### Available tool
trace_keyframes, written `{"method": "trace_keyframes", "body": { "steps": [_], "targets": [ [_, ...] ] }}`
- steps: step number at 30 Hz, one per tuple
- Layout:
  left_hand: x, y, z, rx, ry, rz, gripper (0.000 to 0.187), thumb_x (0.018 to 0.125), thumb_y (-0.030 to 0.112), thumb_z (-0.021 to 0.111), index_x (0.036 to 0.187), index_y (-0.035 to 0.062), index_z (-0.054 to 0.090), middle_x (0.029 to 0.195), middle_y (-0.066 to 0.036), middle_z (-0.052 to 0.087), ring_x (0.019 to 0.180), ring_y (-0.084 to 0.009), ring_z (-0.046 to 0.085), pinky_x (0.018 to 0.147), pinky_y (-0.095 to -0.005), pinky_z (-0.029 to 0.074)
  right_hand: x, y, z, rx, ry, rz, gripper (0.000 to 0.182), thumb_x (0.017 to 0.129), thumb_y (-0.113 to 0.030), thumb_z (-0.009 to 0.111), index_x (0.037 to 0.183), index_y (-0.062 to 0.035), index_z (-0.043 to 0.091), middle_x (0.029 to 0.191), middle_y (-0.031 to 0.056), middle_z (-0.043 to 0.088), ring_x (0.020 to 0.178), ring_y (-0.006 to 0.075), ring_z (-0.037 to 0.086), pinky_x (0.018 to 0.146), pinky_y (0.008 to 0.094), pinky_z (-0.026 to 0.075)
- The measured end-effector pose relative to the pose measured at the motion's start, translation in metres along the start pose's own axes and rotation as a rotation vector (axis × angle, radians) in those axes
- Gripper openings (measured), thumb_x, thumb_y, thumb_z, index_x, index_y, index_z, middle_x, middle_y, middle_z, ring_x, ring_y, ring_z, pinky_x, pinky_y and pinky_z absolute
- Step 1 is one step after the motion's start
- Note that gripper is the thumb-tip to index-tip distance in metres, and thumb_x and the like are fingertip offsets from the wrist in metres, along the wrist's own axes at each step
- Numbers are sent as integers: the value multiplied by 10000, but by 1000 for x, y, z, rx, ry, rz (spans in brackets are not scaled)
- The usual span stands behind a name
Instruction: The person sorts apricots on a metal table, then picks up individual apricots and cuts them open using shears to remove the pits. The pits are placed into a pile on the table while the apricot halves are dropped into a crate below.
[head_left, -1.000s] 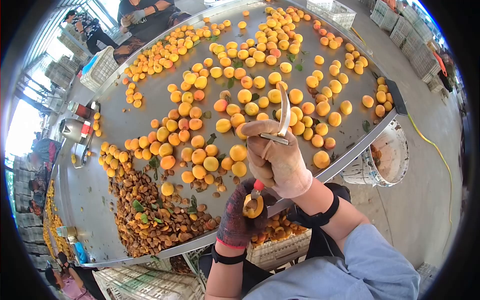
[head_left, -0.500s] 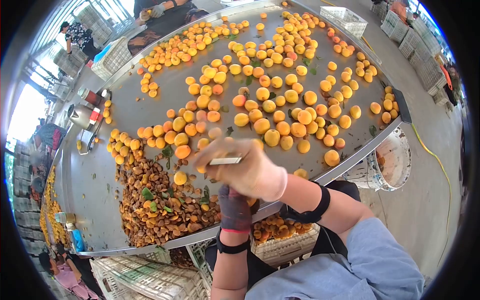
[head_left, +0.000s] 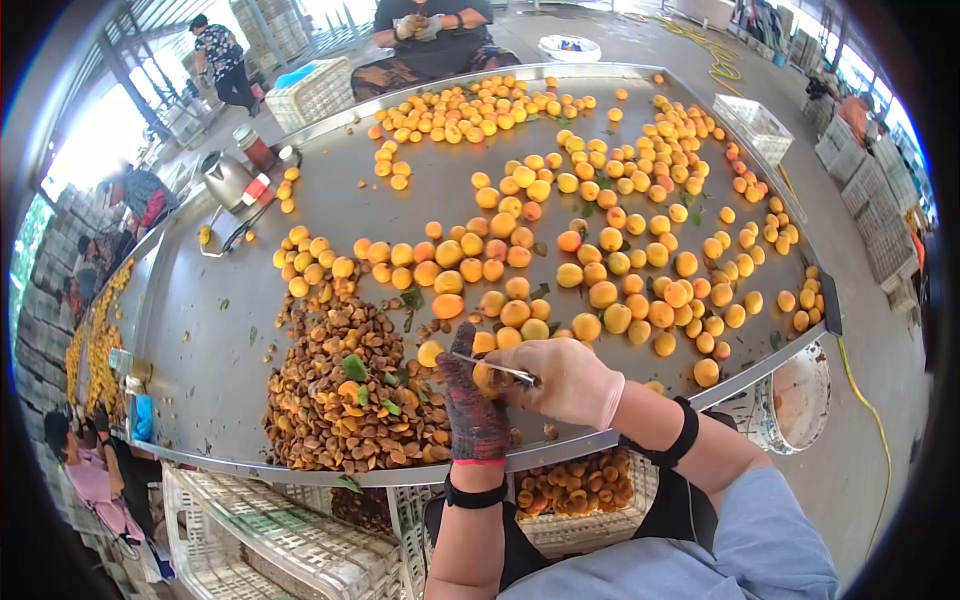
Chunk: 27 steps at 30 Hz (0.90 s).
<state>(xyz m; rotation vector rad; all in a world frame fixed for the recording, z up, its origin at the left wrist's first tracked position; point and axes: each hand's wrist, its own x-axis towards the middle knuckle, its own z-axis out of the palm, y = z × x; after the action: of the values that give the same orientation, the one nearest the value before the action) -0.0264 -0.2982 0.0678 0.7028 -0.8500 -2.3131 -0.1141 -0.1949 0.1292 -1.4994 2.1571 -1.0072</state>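
My left hand (head_left: 472,412), in a dark stained glove with a red cuff, is closed around an apricot (head_left: 487,379) at the table's near edge. In a pale glove, my right hand (head_left: 568,382) grips a small knife (head_left: 498,368), whose thin metal blade lies across the top of that fruit. The fingers of both hands meet at the apricot and partly hide it. Just left of my left hand rises a heap of brown apricot pits (head_left: 340,400) with some leaves on it. Whole apricots (head_left: 600,295) are spread over the metal table (head_left: 330,190) beyond my hands.
Below the table edge stands a crate (head_left: 590,525) of apricot halves, beside an overturned-looking white crate (head_left: 290,540). A stained bucket (head_left: 795,400) is at the right. A kettle (head_left: 225,180) sits on the far left. Another person (head_left: 435,40) works across the table.
My right hand has come down and right, from a blurred position above my left hand to beside it. The blade now lies on the apricot. The view has tilted up, showing the person opposite.
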Motion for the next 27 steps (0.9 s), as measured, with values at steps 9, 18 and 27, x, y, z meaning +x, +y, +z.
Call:
{"method": "trace_keyframes", "body": {
  "steps": [9, 18, 27],
  "targets": [
    [5, 9, -18, 5, 28, -53, 374, 949, 188, 512, 1301, 62, 495, 1021, -60, 614, 866, -146, 598, 714, -283, 504, 9, -4, 44, -249, 21, -22, 316, 718, -126, 673, 1007, -87, 551, 905, 79, 615, 774, 294, 636, 662, 383, 515],
    [8, 23, -22, -455, 40, -270, 330, 912, 303, 580, 1172, 104, 536, 955, -70, 579, 882, -217, 581, 778, -383, 514, 10, -7, 63, -23, 429, -84, 279, 684, -77, 758, 874, -69, 554, 741, 68, 582, 626, 212, 612, 553, 307, 482],
    [-38, 44, -14, -153, -213, -104, 287, 903, 131, 557, 1177, 50, 528, 836, -55, 585, 736, -162, 577, 654, -251, 470, -3, 12, 6, 218, 163, 411, 278, 765, -154, 708, 964, -17, 571, 766, 67, 598, 695, 145, 614, 582, 254, 497]
  ]
}}
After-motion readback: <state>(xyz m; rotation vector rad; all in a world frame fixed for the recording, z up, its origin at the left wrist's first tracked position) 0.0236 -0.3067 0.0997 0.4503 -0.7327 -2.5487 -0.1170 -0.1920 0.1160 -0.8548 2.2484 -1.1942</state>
